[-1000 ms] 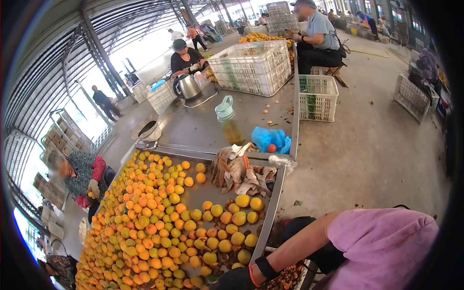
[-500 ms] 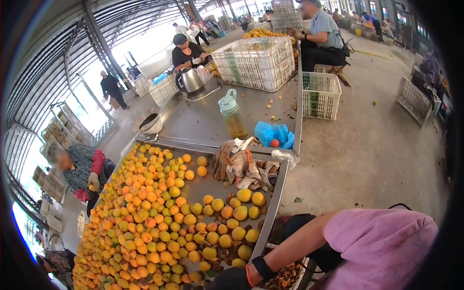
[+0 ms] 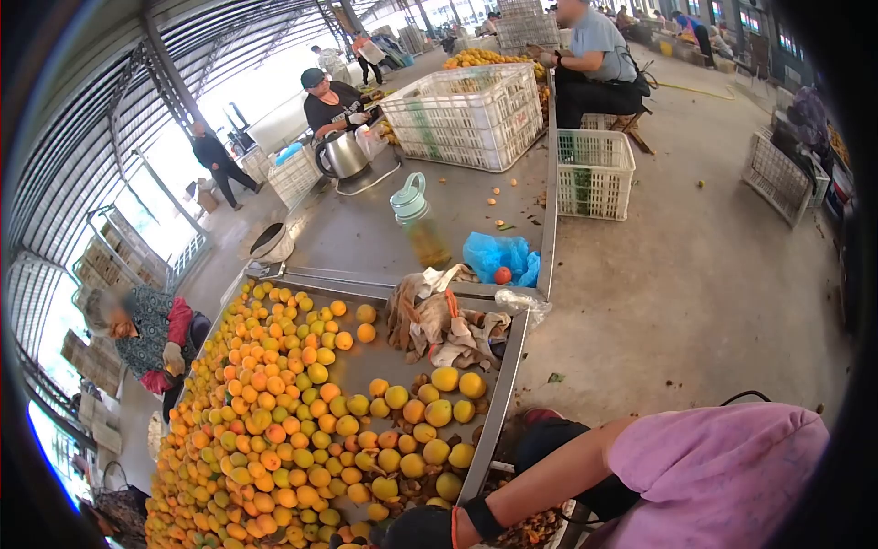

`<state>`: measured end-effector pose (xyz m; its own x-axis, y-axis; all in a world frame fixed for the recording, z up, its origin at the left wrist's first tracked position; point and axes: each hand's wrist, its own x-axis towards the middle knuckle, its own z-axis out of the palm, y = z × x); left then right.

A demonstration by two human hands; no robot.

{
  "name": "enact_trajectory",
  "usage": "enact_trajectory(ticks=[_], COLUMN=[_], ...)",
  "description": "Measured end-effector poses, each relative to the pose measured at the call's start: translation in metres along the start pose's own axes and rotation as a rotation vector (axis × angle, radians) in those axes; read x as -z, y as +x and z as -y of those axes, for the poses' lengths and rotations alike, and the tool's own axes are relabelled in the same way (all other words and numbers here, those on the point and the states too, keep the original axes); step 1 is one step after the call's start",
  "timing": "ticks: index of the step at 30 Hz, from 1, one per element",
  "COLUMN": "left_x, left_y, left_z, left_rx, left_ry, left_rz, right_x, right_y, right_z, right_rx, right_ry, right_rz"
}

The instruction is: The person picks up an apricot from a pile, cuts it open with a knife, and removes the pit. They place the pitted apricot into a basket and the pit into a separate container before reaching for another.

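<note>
My right hand point(image 3: 419, 529) wears a dark glove and is at the bottom edge, beside the apricots at the near corner of the metal table. Its fingers are cut off or hidden, so what it holds does not show. A black band and an orange band circle the wrist, below a pink sleeve point(image 3: 713, 467). A large heap of yellow-orange apricots point(image 3: 274, 403) covers the table's left side, and looser apricots point(image 3: 437, 414) lie near my arm among brown scraps. My left hand is out of view.
Beyond the apricots lie crumpled cloths point(image 3: 444, 320) and a blue plastic bag point(image 3: 498, 256). A bottle point(image 3: 419, 220), a kettle point(image 3: 343, 156) and a white crate point(image 3: 466, 119) stand farther back. One person point(image 3: 146, 334) is at the left; others sit behind.
The view has shifted slightly, so the table and its contents appear farther left. Slightly more of my dark glove shows at the bottom. A person in dark clothes in the background has taken a step.
</note>
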<state>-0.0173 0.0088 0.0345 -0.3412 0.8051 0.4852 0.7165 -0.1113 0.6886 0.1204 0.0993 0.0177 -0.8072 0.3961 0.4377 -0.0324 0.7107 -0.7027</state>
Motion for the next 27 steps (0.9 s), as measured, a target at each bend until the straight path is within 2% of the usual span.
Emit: enact_trajectory(ticks=[1,3,4,5,7,8,9,11,13,17,18,19,20,21,22,23,24,25,27], left_x=[-0.004,-0.015,-0.021,-0.024,-0.026,-0.022,-0.024,-0.025,-0.024,-0.013,-0.007,-0.013,-0.018,-0.024,-0.029,-0.018,-0.022,-0.012,-0.01], left_y=[0.002,0.003,0.005,0.004,0.003,-0.004,-0.004,-0.002,0.002,0.002,0.001,-0.001,0.004,0.006,0.003,0.001,0.004,0.005,0.011], left_z=[-0.005,-0.005,-0.004,-0.003,-0.001,0.024,0.026,0.026,0.016,-0.002,0.007,0.014,0.003,-0.013,-0.005,0.012,-0.011,-0.009,0.004], left_rx=[-0.004,0.566,0.706,0.719,0.809,0.612,0.618,0.516,0.509,0.478,0.495,0.552,0.615,0.668,0.515,0.648,0.526,0.546,0.575], left_ry=[0.007,-0.476,-0.402,-0.397,-0.432,-0.567,-0.565,-0.438,-0.394,-0.218,-0.192,-0.37,-0.537,-0.525,-0.476,-0.488,-0.299,-0.289,-0.514], left_rz=[0.002,-0.26,-0.282,-0.28,-0.347,-0.298,-0.305,-0.143,-0.105,0.063,0.166,0.096,0.012,-0.124,-0.142,-0.043,-0.067,0.027,0.018], right_x=[-0.001,0.0,0.001,0.0,0.0,0.001,0.004,0.006,0.009,0.015,0.015,0.017,0.022,0.028,0.034,0.02,0.017,0.026,0.032], right_y=[0.0,-0.001,-0.002,-0.003,-0.001,-0.001,-0.001,0.003,0.009,0.01,0.011,0.013,0.018,0.021,0.024,0.021,0.02,0.024,0.024], right_z=[0.0,0.0,0.001,-0.003,-0.018,-0.025,-0.029,-0.034,-0.035,-0.029,-0.029,-0.028,-0.024,-0.021,-0.016,-0.03,-0.039,-0.028,-0.014], right_rx=[0.051,0.093,0.129,0.122,0.093,0.093,0.099,0.11,-0.131,-0.076,-0.062,-0.047,-0.127,-0.165,-0.192,-0.208,-0.174,-0.288,-0.234], right_ry=[-0.05,-0.067,-0.09,-0.081,-0.024,-0.019,-0.049,-0.075,0.062,0.093,0.058,0.029,-0.001,-0.018,-0.031,-0.057,-0.056,-0.105,-0.061], right_rz=[-0.062,-0.069,-0.069,-0.063,0.088,0.092,0.126,0.163,0.24,0.24,0.239,0.239,0.317,0.361,0.414,0.322,0.278,0.32,0.326])
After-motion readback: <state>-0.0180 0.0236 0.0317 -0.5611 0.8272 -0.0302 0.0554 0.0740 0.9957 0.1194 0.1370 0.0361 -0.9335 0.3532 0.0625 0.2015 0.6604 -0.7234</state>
